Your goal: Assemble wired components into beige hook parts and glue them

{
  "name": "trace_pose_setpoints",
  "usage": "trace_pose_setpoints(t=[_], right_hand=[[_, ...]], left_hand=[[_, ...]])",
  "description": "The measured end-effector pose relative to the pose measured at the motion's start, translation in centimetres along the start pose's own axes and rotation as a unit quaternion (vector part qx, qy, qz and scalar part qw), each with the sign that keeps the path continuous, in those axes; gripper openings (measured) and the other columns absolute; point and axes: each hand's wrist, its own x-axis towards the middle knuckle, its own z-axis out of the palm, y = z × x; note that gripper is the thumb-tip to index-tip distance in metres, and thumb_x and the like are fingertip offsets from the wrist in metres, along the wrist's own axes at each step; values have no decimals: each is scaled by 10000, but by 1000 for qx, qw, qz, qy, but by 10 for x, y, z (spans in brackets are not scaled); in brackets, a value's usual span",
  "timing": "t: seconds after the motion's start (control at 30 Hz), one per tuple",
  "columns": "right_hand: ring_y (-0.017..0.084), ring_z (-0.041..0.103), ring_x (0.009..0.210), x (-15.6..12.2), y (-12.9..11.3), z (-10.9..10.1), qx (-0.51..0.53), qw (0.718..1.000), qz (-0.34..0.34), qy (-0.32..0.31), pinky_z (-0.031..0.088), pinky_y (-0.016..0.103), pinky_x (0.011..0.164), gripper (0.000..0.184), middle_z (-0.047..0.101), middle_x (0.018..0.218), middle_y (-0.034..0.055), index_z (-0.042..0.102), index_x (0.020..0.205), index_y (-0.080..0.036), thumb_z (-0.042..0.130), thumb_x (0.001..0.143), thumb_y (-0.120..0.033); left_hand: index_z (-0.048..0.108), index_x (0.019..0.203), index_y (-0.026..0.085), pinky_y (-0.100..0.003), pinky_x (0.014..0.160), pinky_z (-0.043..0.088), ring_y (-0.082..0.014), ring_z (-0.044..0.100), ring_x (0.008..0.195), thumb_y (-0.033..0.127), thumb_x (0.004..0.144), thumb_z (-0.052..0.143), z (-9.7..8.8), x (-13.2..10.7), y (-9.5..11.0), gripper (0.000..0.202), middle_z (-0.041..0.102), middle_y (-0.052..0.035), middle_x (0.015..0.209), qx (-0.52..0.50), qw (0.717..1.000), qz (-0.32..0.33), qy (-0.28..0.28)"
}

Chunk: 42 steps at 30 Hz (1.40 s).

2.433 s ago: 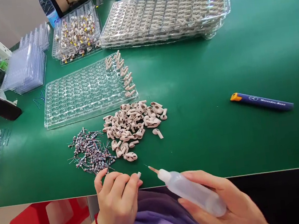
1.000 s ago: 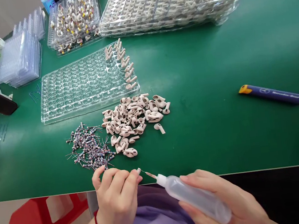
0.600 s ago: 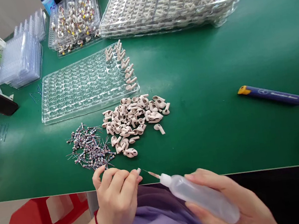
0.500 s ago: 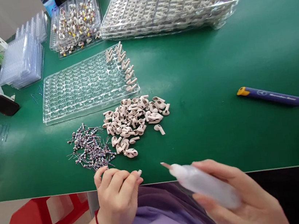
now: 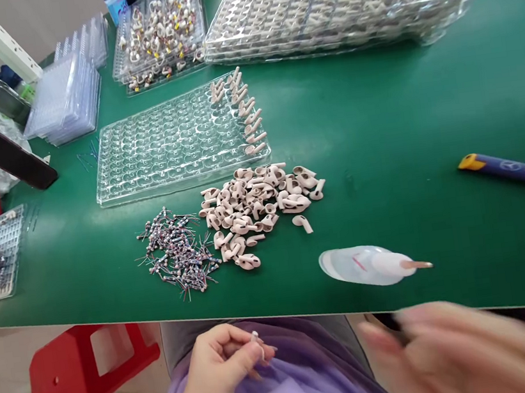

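My left hand (image 5: 224, 369) is closed in front of the table edge, pinching a white earbud shell (image 5: 255, 338) between thumb and fingers; most of the shell is hidden. My right hand (image 5: 471, 349), smeared by motion, has its thumb apart from the fingers and nothing in it. Just beyond it a translucent squeeze bottle (image 5: 359, 266) lies on its side, its thin nozzle pointing right. A pile of pale earbud shells (image 5: 248, 201) rests mid-table. Left of that pile are many tiny wired components (image 5: 177, 249).
A clear moulded tray (image 5: 154, 149) holds shells along its right side. Behind it stand stacked filled trays (image 5: 339, 6), a tray of wired parts (image 5: 158, 33) and empty trays (image 5: 66, 100). A blue-yellow cutter (image 5: 515, 169) lies right. A phone (image 5: 13, 158) leans left; a red stool (image 5: 74, 382) stands below.
My right hand has let go of the squeeze bottle, which now lies on the table, and has drawn back toward the lower right. My left hand has lowered with the earbud shell. The view has shifted.
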Motion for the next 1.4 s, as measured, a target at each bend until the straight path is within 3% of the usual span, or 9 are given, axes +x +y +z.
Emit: trace_pose_setpoints(t=[0.07,0.13,0.33,0.93,1.4], right_hand=[[174,619,726,-3,-14,9,53,992,-78,-85,458,347,691,165,666,804,42,666,1004,-211,616,888,-105],[152,600,693,-2,-26,22,85,987,-76,-113,439,332,678,139,680,756,36,676,934,-178,553,930,-114],[157,571,698,-2,-31,43,57,989,-66,-116,380,333,700,166,696,746,39,696,889,-179,544,945,-144],[144,555,669,0,-31,44,64,989,-55,-119,350,324,690,184,681,729,27,683,860,-175,525,945,-136],[161,549,696,0,-33,42,71,988,-39,-130,346,334,700,174,674,735,38,689,887,-165,530,945,-125]], left_hand=[[703,748,114,-189,545,518,-153,701,643,451,677,837,2,7,-4,369,783,-127,771,-54,998,-18,-9],[720,754,104,-189,552,525,-139,689,628,439,667,848,3,14,-8,369,772,-109,741,-88,996,-20,-12],[756,779,102,-189,574,544,-133,679,643,396,672,856,2,19,-12,328,730,-65,717,-128,992,-12,-14],[763,752,113,-199,591,523,-103,627,584,394,702,835,9,19,-10,294,727,-55,698,-123,992,19,-3],[751,699,107,-194,566,502,-97,610,559,393,640,873,18,20,-16,316,713,-39,643,-171,984,23,38]])
